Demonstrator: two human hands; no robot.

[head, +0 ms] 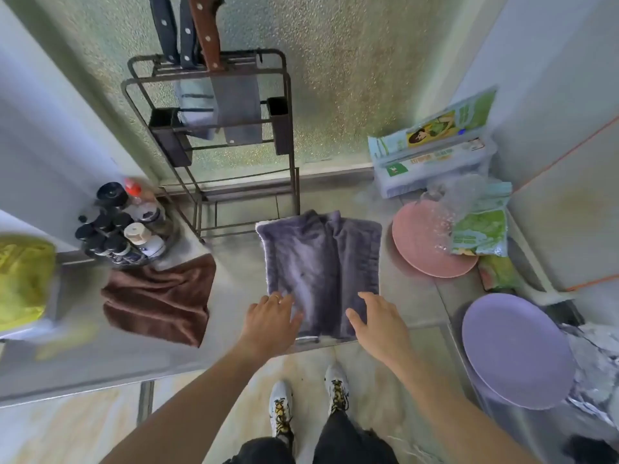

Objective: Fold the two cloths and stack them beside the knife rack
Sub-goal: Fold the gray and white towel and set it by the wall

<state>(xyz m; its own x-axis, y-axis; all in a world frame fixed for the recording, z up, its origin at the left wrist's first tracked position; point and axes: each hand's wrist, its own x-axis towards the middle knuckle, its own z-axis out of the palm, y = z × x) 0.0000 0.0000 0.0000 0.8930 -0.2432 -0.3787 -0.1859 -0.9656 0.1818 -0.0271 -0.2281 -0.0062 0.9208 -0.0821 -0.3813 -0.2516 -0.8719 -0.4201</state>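
Two cloths lie on the steel counter [83,360]. The purple cloth [321,259] is spread flat just in front of the knife rack [214,135], w/ a raised crease running down its middle; its near edge reaches the counter's front edge. Left hand [269,321] rests palm-down on the cloth's near-left corner, fingers extended & slightly spread, not closed on anything. Right hand [378,321] lies flat on the near-right corner, fingers out, thumb apart, likewise gripping nothing. The brown cloth [160,299] sits to the left, rumpled & roughly folded, apart from the purple one and near a cluster of bottles [124,226]. Knives hang in the rack's top slots. Right of the purple cloth: a pink plate [422,242] partly under plastic packets [475,222], & a purple plate [516,353] nearer the person.
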